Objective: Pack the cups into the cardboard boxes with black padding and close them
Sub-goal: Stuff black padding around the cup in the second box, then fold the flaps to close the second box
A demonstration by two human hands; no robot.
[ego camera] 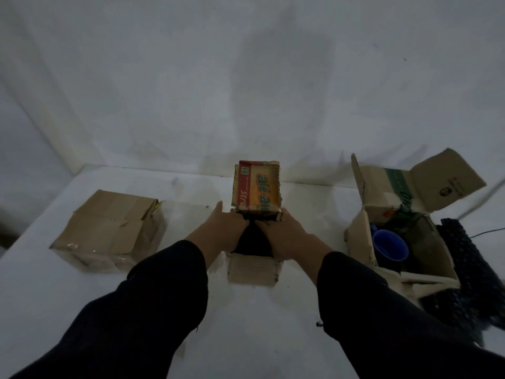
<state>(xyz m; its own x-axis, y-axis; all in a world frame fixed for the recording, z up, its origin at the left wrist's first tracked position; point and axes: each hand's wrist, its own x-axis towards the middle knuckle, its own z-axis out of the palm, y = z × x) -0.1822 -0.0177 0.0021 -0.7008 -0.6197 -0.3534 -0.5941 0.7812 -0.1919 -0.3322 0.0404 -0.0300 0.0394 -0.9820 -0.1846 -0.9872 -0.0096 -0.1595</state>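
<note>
While tucking black padding (pixel 252 242) into the box (pixel 252 270) between left hand (pixel 222 231) and right hand (pixel 285 236), cannot tell either grip; next, fold flap (pixel 257 187) down.

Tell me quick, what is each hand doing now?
Left hand: on the black padding, fingers hidden, cannot tell.
Right hand: same padding, cannot tell.

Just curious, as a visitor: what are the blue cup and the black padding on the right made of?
Blue cup: probably glazed ceramic or plastic; smooth, even colour, too dim to settle. Black padding: seems plastic bubble wrap; rows of small raised bumps across a limp sheet.
</note>
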